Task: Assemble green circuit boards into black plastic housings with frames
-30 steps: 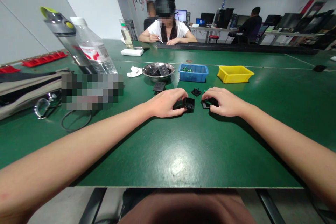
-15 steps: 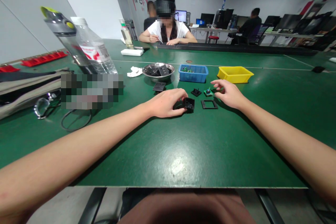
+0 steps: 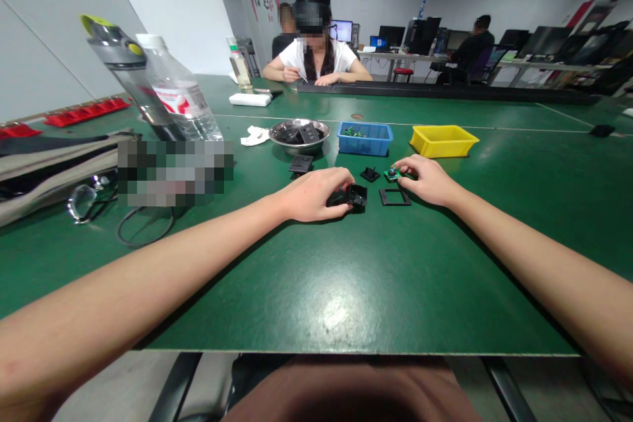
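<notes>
My left hand (image 3: 316, 194) is closed around the side of a small black plastic housing (image 3: 357, 198), whose open hollow faces me. My right hand (image 3: 428, 179) has its thumb and fingertips at the right edge of a small green circuit board (image 3: 392, 174), which lies on the table; the fingers seem to pinch it. Just left of the board is a small black plastic part with raised pegs (image 3: 370, 174). A thin black rectangular frame (image 3: 394, 197) lies flat between the hands. Behind my left hand rests a black square cover (image 3: 301, 165).
Behind the parts stand a metal bowl (image 3: 299, 137) of black pieces, a blue bin (image 3: 364, 139) of green boards and a yellow bin (image 3: 444, 141). Bottles (image 3: 175, 95), a bag (image 3: 54, 168) and a cable (image 3: 143, 227) occupy the left. A person (image 3: 316, 46) sits opposite.
My right hand has moved left, and its fingertips have come together at the green circuit board. The left hand keeps its hold on the black housing.
</notes>
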Demonstrator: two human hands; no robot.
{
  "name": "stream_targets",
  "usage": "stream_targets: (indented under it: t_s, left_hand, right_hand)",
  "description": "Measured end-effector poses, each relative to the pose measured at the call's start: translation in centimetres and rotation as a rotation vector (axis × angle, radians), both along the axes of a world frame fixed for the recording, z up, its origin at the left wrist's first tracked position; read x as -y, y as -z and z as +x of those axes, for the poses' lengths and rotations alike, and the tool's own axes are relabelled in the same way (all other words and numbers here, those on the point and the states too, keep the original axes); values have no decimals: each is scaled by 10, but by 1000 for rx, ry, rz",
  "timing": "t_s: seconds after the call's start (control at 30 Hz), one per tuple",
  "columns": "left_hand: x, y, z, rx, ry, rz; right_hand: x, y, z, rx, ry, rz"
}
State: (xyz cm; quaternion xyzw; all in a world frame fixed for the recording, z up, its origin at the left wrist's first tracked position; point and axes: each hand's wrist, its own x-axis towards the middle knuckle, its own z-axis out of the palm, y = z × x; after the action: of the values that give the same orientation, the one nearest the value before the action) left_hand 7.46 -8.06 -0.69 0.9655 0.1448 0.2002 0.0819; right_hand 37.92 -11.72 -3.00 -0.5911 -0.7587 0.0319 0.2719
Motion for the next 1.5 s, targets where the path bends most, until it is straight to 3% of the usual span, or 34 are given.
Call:
stream_targets:
  t_s: [1.17, 1.33, 1.5]
  left_hand:
    - [1, -1, 0, -12, -12, -3]
    - [-2, 3, 0, 116, -88, 12]
    - [-4, 5, 1, 245, -87, -113]
  right_hand:
    - [0, 2, -1, -9, 1, 36]
    - [0, 2, 0, 0, 4, 43]
    - [0, 2, 0, -1, 1, 35]
